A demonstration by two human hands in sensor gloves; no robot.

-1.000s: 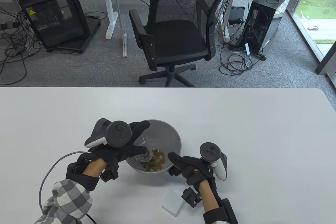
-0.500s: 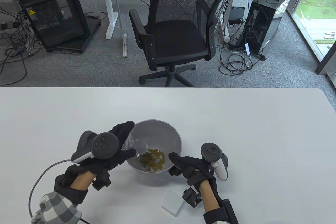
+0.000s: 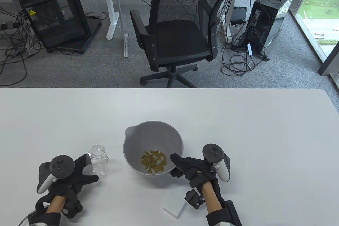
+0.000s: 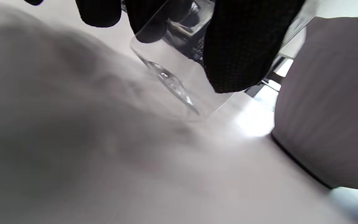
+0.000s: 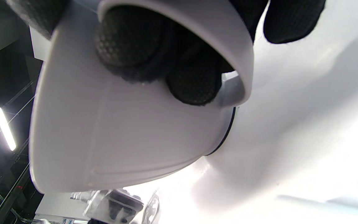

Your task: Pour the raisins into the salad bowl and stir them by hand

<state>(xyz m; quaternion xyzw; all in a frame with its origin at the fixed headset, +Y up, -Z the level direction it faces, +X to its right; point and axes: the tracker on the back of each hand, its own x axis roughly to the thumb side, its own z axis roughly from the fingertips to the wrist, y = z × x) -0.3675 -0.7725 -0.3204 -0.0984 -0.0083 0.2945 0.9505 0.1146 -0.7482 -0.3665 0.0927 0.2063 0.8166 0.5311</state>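
The grey salad bowl (image 3: 159,136) stands on the white table with a small heap of yellowish raisins (image 3: 155,161) at its bottom. Left of it an empty clear glass jar (image 3: 98,157) stands upright on the table. My left hand (image 3: 91,168) holds the jar's lower part between thumb and fingers; in the left wrist view the gloved fingers (image 4: 241,46) wrap the glass (image 4: 179,71) beside the bowl's wall (image 4: 328,109). My right hand (image 3: 173,165) grips the bowl's near right rim, thumb inside. In the right wrist view its fingers (image 5: 194,81) curl into the bowl's handle (image 5: 120,130).
A white square lid (image 3: 174,204) lies flat on the table just left of my right wrist. The table's far edge (image 3: 169,88) runs across the middle of the view, with an office chair (image 3: 177,32) on the floor beyond it.
My left hand has drawn the jar out of the bowl, turned it upright and brought it down onto the table to the left. The right hand and the bowl have stayed put.
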